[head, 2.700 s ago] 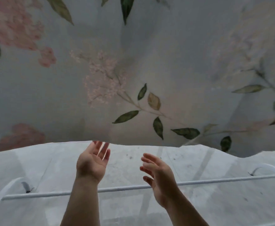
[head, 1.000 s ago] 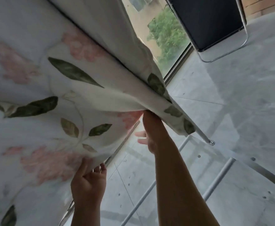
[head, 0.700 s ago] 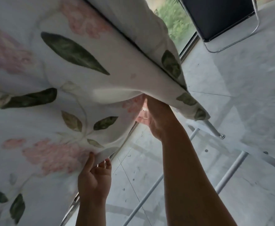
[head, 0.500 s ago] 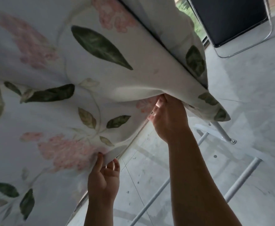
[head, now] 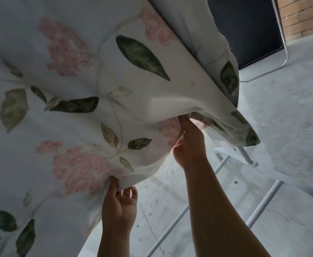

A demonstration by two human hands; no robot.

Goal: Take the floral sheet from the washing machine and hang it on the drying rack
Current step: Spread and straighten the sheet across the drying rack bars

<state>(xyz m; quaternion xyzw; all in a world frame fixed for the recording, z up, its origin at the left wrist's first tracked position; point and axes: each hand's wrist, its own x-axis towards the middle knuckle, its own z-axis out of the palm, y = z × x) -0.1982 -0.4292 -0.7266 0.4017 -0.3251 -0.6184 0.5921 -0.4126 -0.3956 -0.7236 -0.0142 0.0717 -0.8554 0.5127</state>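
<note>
The floral sheet (head: 89, 93), white with pink blooms and green leaves, drapes over the drying rack (head: 244, 158) and fills the left and top of the view. My left hand (head: 119, 206) pinches the sheet's lower hem between thumb and fingers. Higher up and to the right, my right hand (head: 189, 143) grips the hem near the sheet's corner, its fingertips tucked under the fold. White rack rails and a bracket show below the corner.
A grey concrete floor (head: 281, 115) lies below and to the right. A dark panel in a thin metal frame (head: 248, 30) stands at the top right, with a brick wall (head: 300, 15) beside it. A rack crossbar (head: 263, 201) slants under my right forearm.
Earlier both hands were open below the hanging sheet. Since then both took hold of its hem near the corner, and the view has shifted so the sheet sits further right.
</note>
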